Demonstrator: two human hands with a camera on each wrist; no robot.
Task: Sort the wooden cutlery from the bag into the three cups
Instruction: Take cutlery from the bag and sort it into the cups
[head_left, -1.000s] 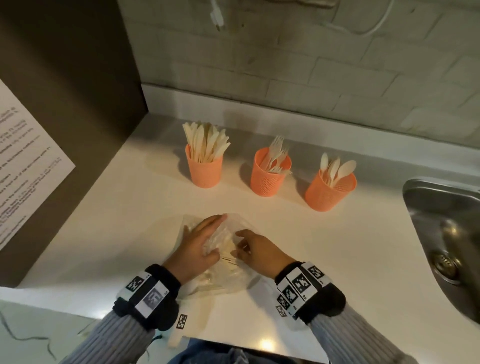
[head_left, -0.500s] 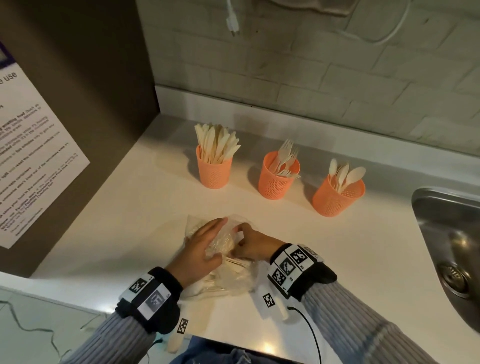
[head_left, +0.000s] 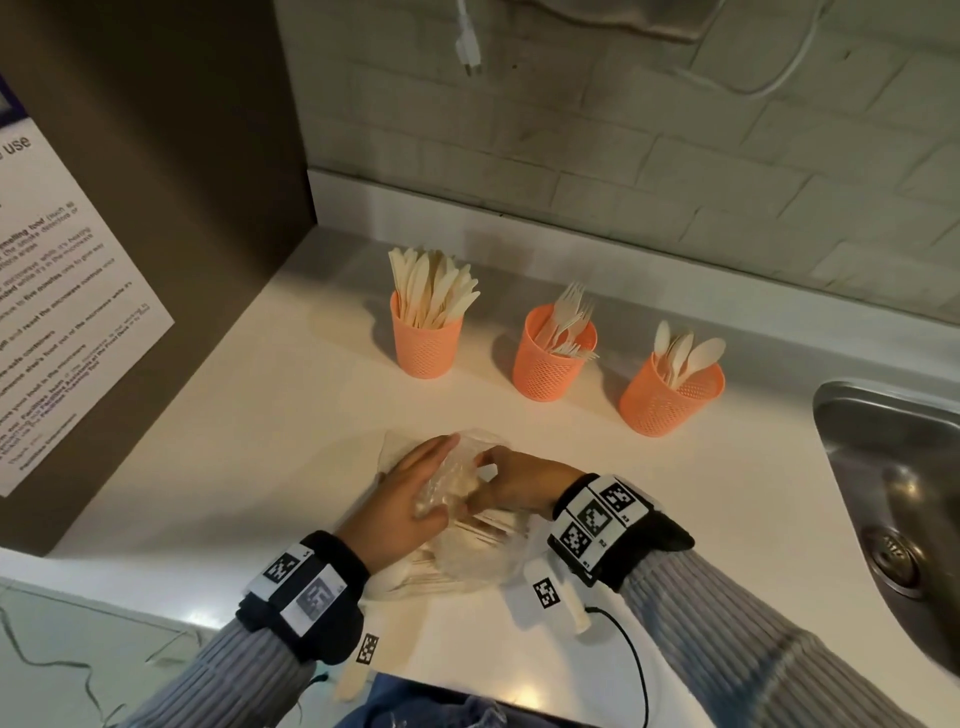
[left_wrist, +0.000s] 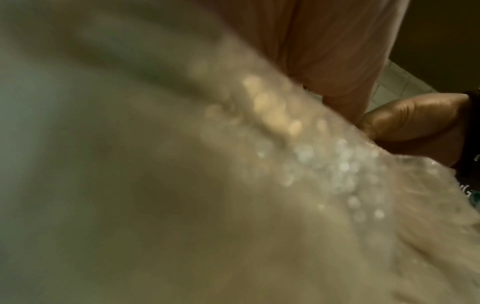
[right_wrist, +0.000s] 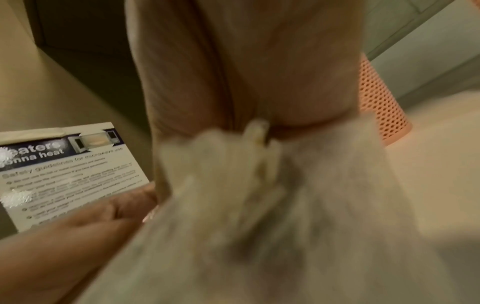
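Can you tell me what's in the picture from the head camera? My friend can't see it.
Two hands work at a clear plastic bag of wooden cutlery on a white counter: the left hand lies flat on it, and the right hand pinches it. Behind stand three orange cups: knives, forks, spoons. A steel sink is at the right.

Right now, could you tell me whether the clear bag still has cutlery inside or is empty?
Not empty: wooden pieces show through the clear bag lying on the counter.
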